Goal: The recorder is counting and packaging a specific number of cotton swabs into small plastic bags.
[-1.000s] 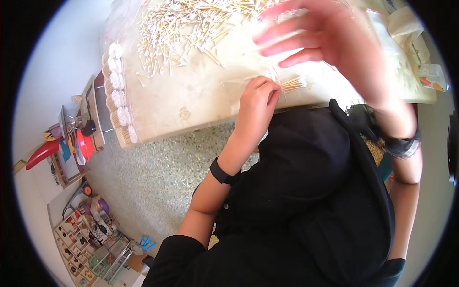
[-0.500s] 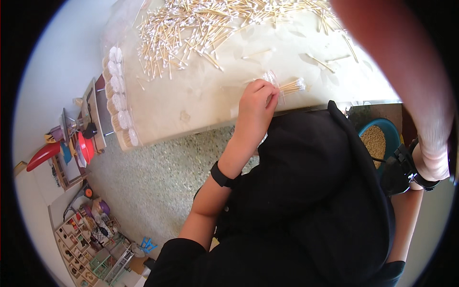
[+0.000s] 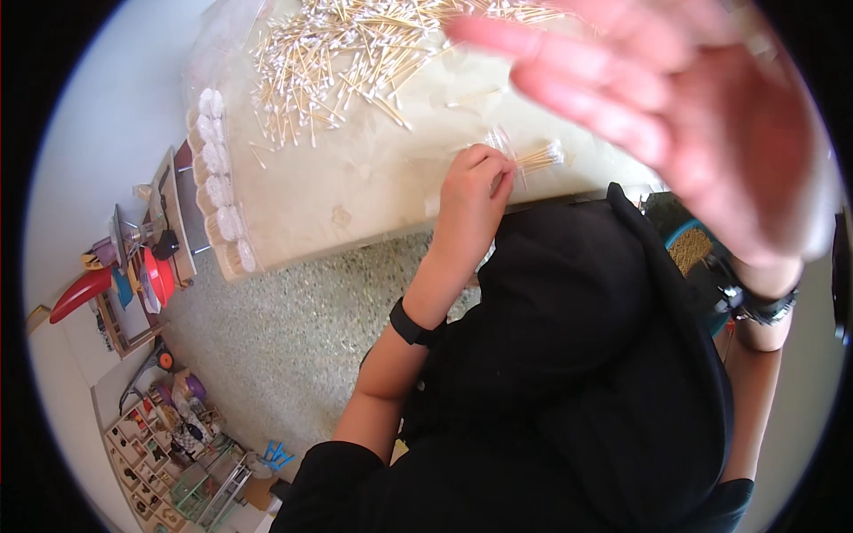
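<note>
My left hand point(image 3: 475, 195) rests near the table's front edge, its fingers pinched on a small clear plastic bag point(image 3: 498, 140). A bundle of cotton swabs point(image 3: 540, 157) sticks out to the right of those fingers, white tips outward; how far it sits inside the bag is hidden. Close to the camera, my right hand point(image 3: 711, 133) is raised over the right side of the table. Its fingers are stretched out and blurred, and nothing shows in them. Farther back lies a large loose heap of cotton swabs point(image 3: 338, 67).
Packed bundles of cotton swabs point(image 3: 216, 169) line the left edge of the pale table point(image 3: 338, 186). A blue tub of tan grains point(image 3: 691, 249) stands below the table at the right, partly covered by my right wrist. Shelving with small items point(image 3: 147, 462) is at the lower left.
My right hand has swung and turned so its spread fingers now reach left across the view, covering part of the swabs. The left hand and its bag stay nearly in place.
</note>
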Available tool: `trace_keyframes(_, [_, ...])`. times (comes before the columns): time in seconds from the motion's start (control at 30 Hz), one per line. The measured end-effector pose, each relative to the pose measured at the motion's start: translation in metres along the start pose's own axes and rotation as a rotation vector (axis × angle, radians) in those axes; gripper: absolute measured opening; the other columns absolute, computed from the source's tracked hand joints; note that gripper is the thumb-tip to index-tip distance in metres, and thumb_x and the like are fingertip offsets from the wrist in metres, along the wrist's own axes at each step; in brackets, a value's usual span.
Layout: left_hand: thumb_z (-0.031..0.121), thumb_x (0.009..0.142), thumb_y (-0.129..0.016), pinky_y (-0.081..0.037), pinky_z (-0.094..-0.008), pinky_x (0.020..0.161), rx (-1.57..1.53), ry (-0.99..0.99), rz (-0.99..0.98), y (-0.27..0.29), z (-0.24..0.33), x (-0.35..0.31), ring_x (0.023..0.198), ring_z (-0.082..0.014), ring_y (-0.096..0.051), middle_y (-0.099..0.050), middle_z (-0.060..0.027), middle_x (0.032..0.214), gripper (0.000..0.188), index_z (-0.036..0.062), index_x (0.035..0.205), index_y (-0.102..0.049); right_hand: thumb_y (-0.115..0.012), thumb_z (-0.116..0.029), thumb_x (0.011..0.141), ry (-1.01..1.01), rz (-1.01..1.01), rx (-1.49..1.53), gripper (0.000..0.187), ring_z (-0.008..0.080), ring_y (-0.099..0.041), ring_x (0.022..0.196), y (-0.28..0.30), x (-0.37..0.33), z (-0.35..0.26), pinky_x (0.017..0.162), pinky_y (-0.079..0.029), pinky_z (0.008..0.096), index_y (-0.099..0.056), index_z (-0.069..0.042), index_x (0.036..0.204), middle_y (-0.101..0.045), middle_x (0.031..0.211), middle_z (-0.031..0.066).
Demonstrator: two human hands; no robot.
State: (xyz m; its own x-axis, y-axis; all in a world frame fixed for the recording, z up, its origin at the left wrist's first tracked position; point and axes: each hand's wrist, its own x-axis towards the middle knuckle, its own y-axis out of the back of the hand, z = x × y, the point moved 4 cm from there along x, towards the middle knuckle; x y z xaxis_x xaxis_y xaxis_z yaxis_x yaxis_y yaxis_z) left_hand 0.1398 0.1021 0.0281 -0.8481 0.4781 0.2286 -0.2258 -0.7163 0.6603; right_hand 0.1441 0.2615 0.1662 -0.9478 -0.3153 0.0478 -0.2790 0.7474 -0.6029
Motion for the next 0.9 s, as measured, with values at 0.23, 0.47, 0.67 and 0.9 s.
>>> trace_keyframes(0.23, [-0.002,0.075,-0.066,-0.049,-0.0318,0.074,-0.029,-0.032,-0.028,0.004,-0.004,-0.004,0.084,-0.0258,-0.061,-0.061,-0.0099,0.088,0.010,-0.0005,0.085,-0.064,-0.065,-0.001,0.074,0.174,-0.174,-1.500,0.031,0.0309,-0.057,0.097,0.064,-0.010,0.077,0.087,-0.047,0.0366,-0.062,-0.003,0.105,-0.060,0.104,0.0125])
trace_keyframes(0.47, [0.000,0.072,-0.071,-0.049,-0.0322,0.076,-0.032,-0.055,-0.135,0.011,-0.003,-0.006,0.088,-0.0240,-0.059,-0.059,-0.0084,0.093,0.021,0.0004,0.092,-0.065,-0.066,0.000,0.074,0.140,-0.249,-1.502,0.027,0.0279,-0.059,0.090,0.074,-0.013,0.099,0.080,-0.048,0.0353,-0.064,0.001,0.101,-0.060,0.097,0.0112])
trace_keyframes(0.67, [0.001,0.071,-0.073,-0.049,-0.0319,0.073,-0.017,-0.055,-0.129,0.011,-0.005,-0.008,0.086,-0.0229,-0.058,-0.059,-0.0079,0.093,0.023,0.0010,0.093,-0.067,-0.066,-0.001,0.075,0.179,-0.305,-1.431,0.020,0.0277,-0.058,0.088,0.066,-0.006,0.111,0.076,-0.049,0.0350,-0.063,0.001,0.095,-0.060,0.094,0.0111])
trace_keyframes(0.9, [0.004,0.071,-0.074,-0.049,-0.0315,0.069,-0.004,-0.052,-0.085,0.013,-0.010,-0.010,0.082,-0.0224,-0.057,-0.058,-0.0078,0.088,0.020,0.0015,0.090,-0.068,-0.067,-0.002,0.075,0.044,-0.189,-1.318,0.023,0.0292,-0.061,0.080,0.070,-0.004,0.111,0.070,-0.050,0.0340,-0.062,0.000,0.097,-0.060,0.092,0.0114])
